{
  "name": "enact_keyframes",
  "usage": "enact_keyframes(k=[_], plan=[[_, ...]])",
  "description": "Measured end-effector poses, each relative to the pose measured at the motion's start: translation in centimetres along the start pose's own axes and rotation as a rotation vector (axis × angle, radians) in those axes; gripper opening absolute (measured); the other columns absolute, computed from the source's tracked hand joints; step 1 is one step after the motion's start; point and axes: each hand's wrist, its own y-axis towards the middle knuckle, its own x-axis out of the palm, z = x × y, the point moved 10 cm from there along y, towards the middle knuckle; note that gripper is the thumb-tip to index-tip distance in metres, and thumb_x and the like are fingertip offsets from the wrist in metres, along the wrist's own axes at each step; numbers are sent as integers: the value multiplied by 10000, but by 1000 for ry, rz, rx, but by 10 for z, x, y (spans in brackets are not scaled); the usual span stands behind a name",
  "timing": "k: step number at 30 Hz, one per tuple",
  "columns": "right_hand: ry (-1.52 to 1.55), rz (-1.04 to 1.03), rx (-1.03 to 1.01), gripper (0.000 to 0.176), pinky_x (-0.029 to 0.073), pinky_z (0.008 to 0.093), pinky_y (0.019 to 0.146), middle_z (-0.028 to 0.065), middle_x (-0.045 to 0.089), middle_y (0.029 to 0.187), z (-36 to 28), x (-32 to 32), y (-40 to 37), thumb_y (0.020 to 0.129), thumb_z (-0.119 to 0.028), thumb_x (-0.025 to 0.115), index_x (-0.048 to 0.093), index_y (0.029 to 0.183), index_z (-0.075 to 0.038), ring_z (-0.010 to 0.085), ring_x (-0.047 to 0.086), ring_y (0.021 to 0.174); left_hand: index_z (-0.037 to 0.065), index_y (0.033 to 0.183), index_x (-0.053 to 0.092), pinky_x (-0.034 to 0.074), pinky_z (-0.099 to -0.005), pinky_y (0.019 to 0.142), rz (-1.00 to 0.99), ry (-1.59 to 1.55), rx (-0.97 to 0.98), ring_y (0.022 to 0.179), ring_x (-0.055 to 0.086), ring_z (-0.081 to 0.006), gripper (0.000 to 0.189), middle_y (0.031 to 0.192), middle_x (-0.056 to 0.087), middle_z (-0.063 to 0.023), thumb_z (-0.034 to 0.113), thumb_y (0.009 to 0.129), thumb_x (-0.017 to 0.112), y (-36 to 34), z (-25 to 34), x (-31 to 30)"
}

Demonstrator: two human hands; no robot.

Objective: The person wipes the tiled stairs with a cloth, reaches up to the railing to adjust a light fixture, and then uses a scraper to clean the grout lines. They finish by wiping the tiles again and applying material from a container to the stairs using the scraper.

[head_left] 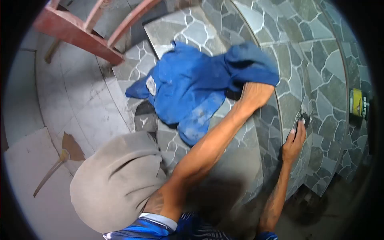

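My left hand (258, 95) reaches up to a crumpled blue cloth garment (188, 80) and grips its right end, with the fingers hidden in the folds. The garment is dusty, lies over stone-patterned tiles and is blurred near my hand. My right hand (294, 144) rests against the patterned tile surface (320, 140) on the right. Its fingertips are at a small dark thing (305, 119) with pale specks, too small to make out.
A yellow-labelled can (357, 103) stands at the far right. The red wooden frame (76, 34) is at upper left. On pale floor tiles lies a brown fan-shaped piece with a curved handle (48, 176). My beige-clothed knee (116, 184) and dark footwear (145, 121) sit below the garment.
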Motion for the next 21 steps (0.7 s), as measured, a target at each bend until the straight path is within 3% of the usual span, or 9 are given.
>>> enact_keyframes(k=[2, 4, 7, 11, 12, 16, 17, 18, 21], plan=[[16, -32, 28, 442, 335, 453, 1089, 223, 478, 1396, -5, -4, 3, 991, -206, 461, 514, 1344, 53, 384, 442, 1298, 3, 925, 694, 482, -472, 901, 80, -239, -255, 979, 631, -427, 284, 1018, 665, -269, 152, 868, 459, -22, -46, 23], [-25, -10, -5, 436, 336, 453, 1088, 223, 486, 1390, 0, -5, -3, 990, -200, 464, 515, 1340, 55, 383, 449, 1292, -22, 930, 703, 467, -488, 938, -442, -313, -923, 1024, 623, -446, 326, 1041, 640, -329, 207, 855, 483, -43, -119, 45], [-10, 24, -33, 431, 327, 447, 1093, 225, 490, 1381, 5, 1, 2, 999, -204, 460, 511, 1338, 57, 379, 451, 1291, -90, 767, 645, 484, -511, 887, 76, -241, -576, 901, 612, -539, 215, 862, 630, -374, 85, 742, 522, -17, -65, -3], [24, -15, 10, 427, 328, 447, 1089, 226, 491, 1380, -9, -4, 4, 999, -201, 464, 512, 1344, 45, 385, 449, 1288, -65, 760, 640, 493, -510, 839, -250, -137, -311, 854, 628, -508, 229, 849, 657, -313, 126, 744, 514, -24, -83, 53], [14, 0, -10, 426, 328, 448, 1088, 228, 492, 1378, -4, -4, 4, 1000, -203, 463, 512, 1344, 43, 387, 448, 1288, -47, 739, 633, 491, -520, 812, -254, -259, -743, 785, 623, -498, 224, 816, 670, -268, 145, 742, 519, -41, -122, 40], [9, 15, -31, 428, 329, 453, 1086, 234, 494, 1371, -5, 0, 12, 997, -208, 463, 517, 1339, 44, 395, 449, 1285, -54, 806, 643, 471, -508, 838, 37, -280, -388, 937, 616, -469, 264, 874, 636, -322, 170, 737, 522, 5, -31, -26], [9, -12, -12, 429, 330, 454, 1086, 236, 495, 1368, -6, -3, 5, 995, -209, 465, 520, 1336, 46, 397, 450, 1284, -51, 817, 654, 482, -517, 829, -32, -309, -395, 976, 616, -476, 253, 917, 624, -347, 144, 720, 524, -3, -39, -7], [0, -48, 7, 429, 332, 455, 1085, 237, 495, 1368, -4, -4, -5, 993, -209, 466, 522, 1334, 47, 398, 451, 1282, -47, 800, 640, 489, -496, 837, -606, -101, -506, 998, 602, -486, 229, 929, 617, -355, 134, 714, 530, -38, -61, 52], [-6, -10, -13, 429, 337, 455, 1082, 238, 495, 1370, -1, -2, 5, 991, -208, 467, 524, 1333, 46, 396, 457, 1280, -116, 814, 620, 475, -516, 860, -95, -349, -794, 933, 602, -526, 254, 899, 591, -404, 89, 694, 530, -39, -108, 13]])
